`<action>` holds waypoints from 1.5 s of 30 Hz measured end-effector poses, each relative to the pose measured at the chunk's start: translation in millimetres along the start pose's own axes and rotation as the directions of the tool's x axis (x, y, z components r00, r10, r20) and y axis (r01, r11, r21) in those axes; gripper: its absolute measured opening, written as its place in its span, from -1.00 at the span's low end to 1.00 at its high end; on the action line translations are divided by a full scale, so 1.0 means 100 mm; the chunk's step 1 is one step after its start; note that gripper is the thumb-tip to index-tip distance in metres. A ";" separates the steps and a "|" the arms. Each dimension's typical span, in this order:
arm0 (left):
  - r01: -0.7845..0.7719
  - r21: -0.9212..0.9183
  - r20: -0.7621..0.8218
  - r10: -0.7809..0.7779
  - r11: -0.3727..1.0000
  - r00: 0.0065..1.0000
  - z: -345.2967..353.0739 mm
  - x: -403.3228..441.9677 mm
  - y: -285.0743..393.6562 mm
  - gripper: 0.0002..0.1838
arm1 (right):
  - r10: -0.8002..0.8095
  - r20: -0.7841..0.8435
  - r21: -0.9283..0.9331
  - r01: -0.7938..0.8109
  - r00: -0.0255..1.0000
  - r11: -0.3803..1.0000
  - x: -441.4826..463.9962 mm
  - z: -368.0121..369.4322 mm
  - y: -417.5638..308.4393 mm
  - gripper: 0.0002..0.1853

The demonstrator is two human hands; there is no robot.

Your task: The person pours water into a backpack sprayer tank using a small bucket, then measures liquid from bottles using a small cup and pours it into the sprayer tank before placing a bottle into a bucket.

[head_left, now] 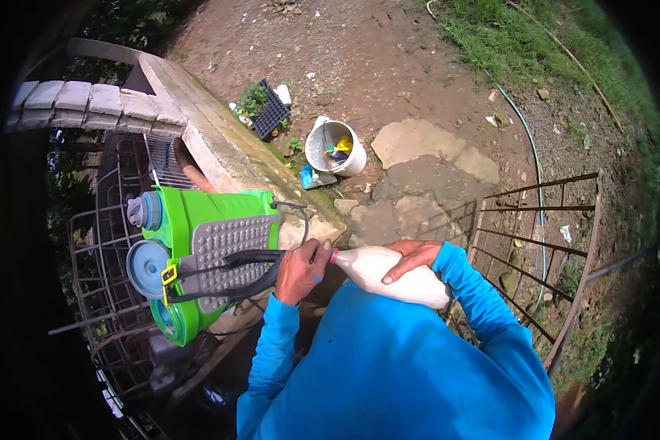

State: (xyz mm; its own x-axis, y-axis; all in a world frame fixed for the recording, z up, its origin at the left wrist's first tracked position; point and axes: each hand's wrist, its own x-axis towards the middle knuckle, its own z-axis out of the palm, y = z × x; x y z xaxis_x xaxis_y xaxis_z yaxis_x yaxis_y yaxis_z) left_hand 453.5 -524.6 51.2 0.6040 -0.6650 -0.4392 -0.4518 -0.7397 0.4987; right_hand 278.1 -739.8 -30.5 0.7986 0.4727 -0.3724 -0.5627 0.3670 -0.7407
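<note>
A plastic bottle (370,270) with whitish contents lies tilted across my front, its neck pointing left. My right hand (416,258) is wrapped over the upper side of its body, thumb toward me. At the neck, the fingers of my left hand (301,273) are closed on the red bottle cap (334,256), which they partly hide. Just left of that hand, a green backpack sprayer (260,204) lies on its side, with a grey textured back pad (231,238), black straps (253,257) and a blue round lid (148,268).
A low concrete wall (220,125) runs beside the sprayer, above metal racks (99,257). On the ground ahead stand a white bucket (356,158) with items inside and a black seedling tray (271,114). A rusty metal gate (535,235) and a hose (533,158) are at right.
</note>
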 end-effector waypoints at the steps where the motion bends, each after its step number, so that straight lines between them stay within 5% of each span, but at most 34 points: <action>1: -0.037 0.044 0.057 0.035 0.998 0.998 0.00 0.00 0.03 -0.58 | 0.004 -0.006 0.000 -0.004 1.000 1.000 -0.02 -0.01 0.00 -0.17; 2: -0.041 0.038 0.060 0.039 0.998 0.997 0.01 0.01 0.05 -0.58 | 0.013 -0.007 0.014 -0.013 1.000 1.000 -0.04 -0.02 0.01 -0.16; 4: -0.373 -0.060 -0.058 0.370 0.926 0.927 0.02 0.03 0.07 -0.63 | 0.028 -0.014 0.024 -0.028 1.000 0.999 -0.09 -0.05 -0.01 -0.16; 7: -0.528 -0.219 -0.192 0.494 0.821 0.848 0.07 0.06 0.15 -0.66 | 0.039 -0.028 0.009 -0.039 0.999 0.999 -0.14 -0.07 -0.04 -0.14; 11: -0.356 -0.357 -0.218 0.293 0.864 0.931 0.07 0.16 0.16 -0.63 | 0.063 -0.081 -0.023 -0.065 0.995 0.998 -0.10 -0.11 -0.04 -0.11; 13: -0.096 -0.086 0.125 0.106 0.992 0.986 -0.04 0.21 0.21 -0.58 | 0.056 -0.088 -0.048 -0.060 0.995 0.997 -0.07 -0.11 -0.05 -0.10; 17: -0.193 -0.143 0.061 0.203 0.971 0.977 0.06 0.32 0.01 -0.56 | 0.063 -0.104 -0.090 -0.072 0.993 0.993 -0.04 -0.18 -0.12 -0.11; 19: -0.553 -0.119 -0.048 0.552 0.825 0.833 0.02 0.40 -0.08 -0.62 | 0.067 -0.094 -0.122 -0.078 0.993 0.989 -0.01 -0.20 -0.21 -0.11; 20: -0.615 -0.163 -0.098 0.608 0.771 0.788 0.00 0.44 -0.09 -0.66 | 0.094 -0.114 -0.173 -0.112 0.989 0.979 -0.01 -0.19 -0.30 -0.13; 24: -0.522 -0.148 -0.277 0.472 0.840 0.837 0.01 0.65 -0.26 -0.57 | 0.142 -0.239 -0.272 -0.207 0.961 0.940 0.13 -0.12 -0.64 -0.13; 25: -0.388 -0.249 -0.152 0.360 0.887 0.920 -0.19 0.64 -0.12 -0.53 | 0.120 -0.244 -0.311 -0.194 0.962 0.930 0.22 -0.18 -0.59 -0.09; 28: -0.317 -0.096 -0.215 0.292 0.943 0.932 -0.10 0.91 -0.25 -0.51 | 0.157 -0.242 -0.232 -0.214 0.957 0.949 0.40 -0.20 -0.79 -0.02; 30: -0.388 -0.052 -0.383 0.340 0.920 0.859 -0.02 1.14 -0.41 -0.49 | 0.153 -0.222 -0.141 -0.187 0.963 0.972 0.49 -0.18 -0.99 -0.02; 35: -0.558 -0.173 -0.420 0.451 0.812 0.787 -0.63 1.48 -0.20 -0.56 | 0.229 -0.268 -0.005 -0.239 0.936 0.971 0.64 -0.42 -1.17 0.05; 37: -0.847 -0.116 -0.516 0.697 0.519 0.498 -0.90 1.59 -0.05 -0.58 | 0.088 -0.040 0.250 -0.075 0.995 0.965 0.77 -0.63 -1.10 -0.05; 39: -0.878 -0.057 -0.539 0.726 0.475 0.428 -1.08 1.69 0.14 -0.58 | 0.090 0.065 0.338 -0.107 0.994 0.935 0.84 -0.87 -1.01 -0.04; 43: -0.734 0.046 -0.499 0.652 0.677 0.571 -1.15 1.79 0.41 -0.53 | -0.120 -0.055 0.207 0.129 0.991 0.970 0.64 -0.87 -1.45 -0.07; 45: -0.340 0.067 -0.485 0.329 0.938 0.810 -1.08 1.83 0.65 -0.51 | -0.096 -0.161 -0.151 0.071 0.982 0.986 0.47 -1.00 -1.79 -0.10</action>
State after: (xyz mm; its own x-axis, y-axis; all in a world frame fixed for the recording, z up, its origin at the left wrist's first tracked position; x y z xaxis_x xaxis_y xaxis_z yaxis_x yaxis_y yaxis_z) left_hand 605.8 -683.7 83.9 0.6594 -0.7322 0.1706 -0.6734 -0.4744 0.5670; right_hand 437.4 -863.3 29.1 0.8728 0.3000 -0.3850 -0.4656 0.2746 -0.8413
